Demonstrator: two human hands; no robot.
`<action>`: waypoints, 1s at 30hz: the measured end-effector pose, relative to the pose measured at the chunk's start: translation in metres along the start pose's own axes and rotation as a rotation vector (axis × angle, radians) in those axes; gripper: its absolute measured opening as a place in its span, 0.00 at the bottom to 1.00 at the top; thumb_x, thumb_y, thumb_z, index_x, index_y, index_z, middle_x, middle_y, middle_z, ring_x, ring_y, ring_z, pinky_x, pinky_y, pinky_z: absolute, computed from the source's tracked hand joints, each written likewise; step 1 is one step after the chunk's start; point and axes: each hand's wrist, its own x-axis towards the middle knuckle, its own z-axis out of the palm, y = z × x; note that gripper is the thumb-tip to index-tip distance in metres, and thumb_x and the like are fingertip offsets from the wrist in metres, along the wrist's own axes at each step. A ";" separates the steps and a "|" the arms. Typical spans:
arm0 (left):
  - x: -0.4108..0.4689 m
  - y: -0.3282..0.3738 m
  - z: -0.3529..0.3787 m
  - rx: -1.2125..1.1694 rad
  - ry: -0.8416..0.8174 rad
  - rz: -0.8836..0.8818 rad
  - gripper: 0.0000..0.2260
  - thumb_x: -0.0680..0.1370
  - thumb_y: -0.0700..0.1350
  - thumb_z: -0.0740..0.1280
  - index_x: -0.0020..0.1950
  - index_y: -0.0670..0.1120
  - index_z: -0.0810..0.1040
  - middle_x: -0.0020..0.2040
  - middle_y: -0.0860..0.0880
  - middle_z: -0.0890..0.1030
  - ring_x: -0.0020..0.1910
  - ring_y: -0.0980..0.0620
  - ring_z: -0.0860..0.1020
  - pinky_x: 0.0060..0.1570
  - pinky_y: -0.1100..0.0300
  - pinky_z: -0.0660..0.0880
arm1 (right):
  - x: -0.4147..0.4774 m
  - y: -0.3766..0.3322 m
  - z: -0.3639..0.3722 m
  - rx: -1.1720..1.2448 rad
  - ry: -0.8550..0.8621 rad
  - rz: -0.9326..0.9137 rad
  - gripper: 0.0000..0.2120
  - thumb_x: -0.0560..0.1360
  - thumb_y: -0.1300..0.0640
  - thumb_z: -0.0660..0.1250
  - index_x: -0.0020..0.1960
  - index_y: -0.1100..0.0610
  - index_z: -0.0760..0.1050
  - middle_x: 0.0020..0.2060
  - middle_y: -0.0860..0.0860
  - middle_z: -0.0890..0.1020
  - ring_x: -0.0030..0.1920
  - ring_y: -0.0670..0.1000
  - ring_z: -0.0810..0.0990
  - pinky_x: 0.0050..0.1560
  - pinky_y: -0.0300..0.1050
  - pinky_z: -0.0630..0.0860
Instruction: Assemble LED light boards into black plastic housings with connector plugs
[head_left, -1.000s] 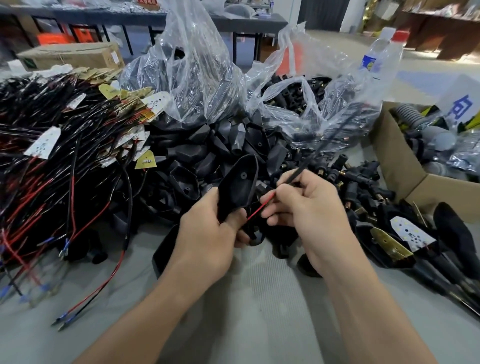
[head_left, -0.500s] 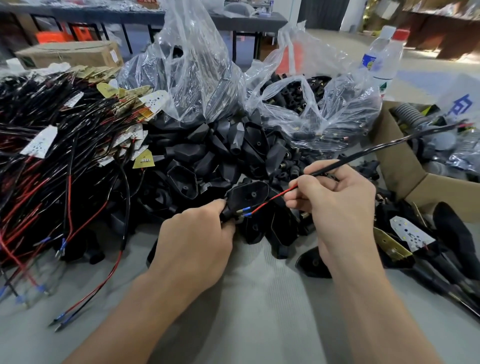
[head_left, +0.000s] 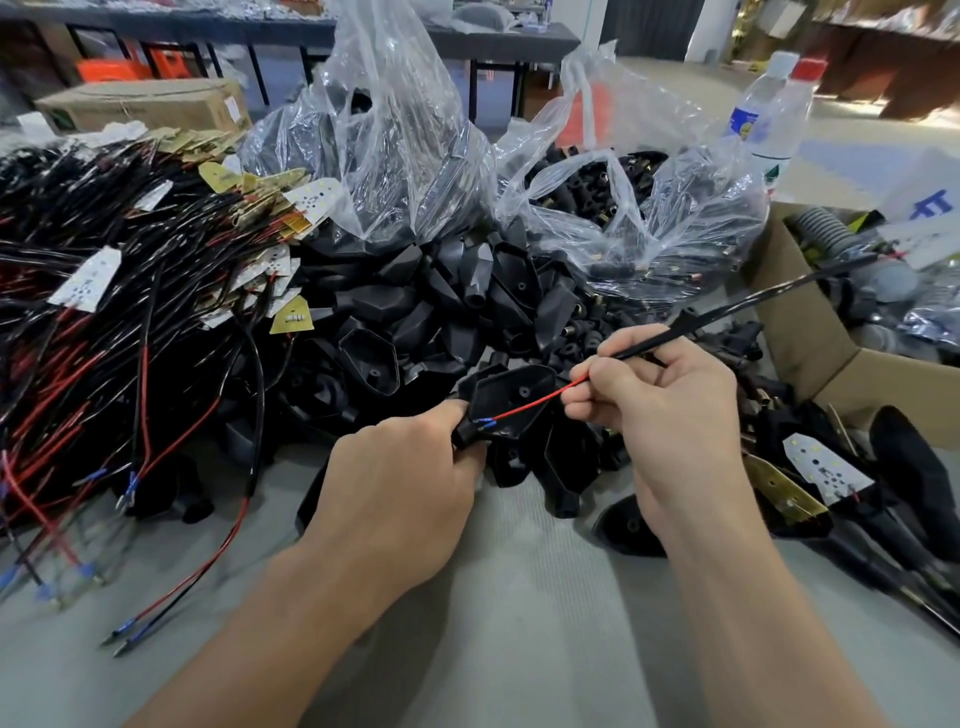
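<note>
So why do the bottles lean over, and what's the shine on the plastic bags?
Head view: the wide-angle lens tilts the bottles near the edge; room light glints off the clear bags; the left hand and right hand are sharp, the far background soft.

A black housing (head_left: 511, 400) and a red wire (head_left: 540, 399) tipped in blue are seen against a grey table (head_left: 519, 597). At left, black and red wires (head_left: 104, 364) are mixed with dark-dotted white boards (head_left: 85, 278) and gold-yellow boards (head_left: 292, 319). A brown box (head_left: 810, 358) is seen at right.
</note>
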 end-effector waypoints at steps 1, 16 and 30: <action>0.001 -0.001 0.000 0.001 0.008 -0.002 0.09 0.80 0.58 0.62 0.57 0.59 0.78 0.35 0.55 0.80 0.33 0.52 0.74 0.32 0.63 0.65 | 0.000 -0.001 0.000 0.011 -0.027 0.002 0.12 0.76 0.76 0.64 0.45 0.60 0.77 0.34 0.59 0.84 0.31 0.53 0.83 0.33 0.40 0.80; -0.001 0.005 -0.003 -0.093 0.046 0.054 0.04 0.77 0.55 0.65 0.48 0.58 0.79 0.33 0.57 0.78 0.35 0.56 0.76 0.32 0.62 0.69 | -0.007 0.002 0.009 -0.017 -0.168 0.112 0.09 0.77 0.74 0.66 0.47 0.61 0.77 0.37 0.61 0.85 0.28 0.51 0.80 0.27 0.39 0.75; 0.014 -0.009 -0.004 -0.920 -0.352 -0.072 0.16 0.84 0.34 0.62 0.48 0.48 0.87 0.39 0.46 0.86 0.37 0.50 0.84 0.40 0.61 0.80 | -0.009 0.008 0.005 -0.398 -0.097 0.004 0.07 0.66 0.53 0.76 0.43 0.46 0.86 0.27 0.44 0.82 0.28 0.42 0.79 0.34 0.39 0.76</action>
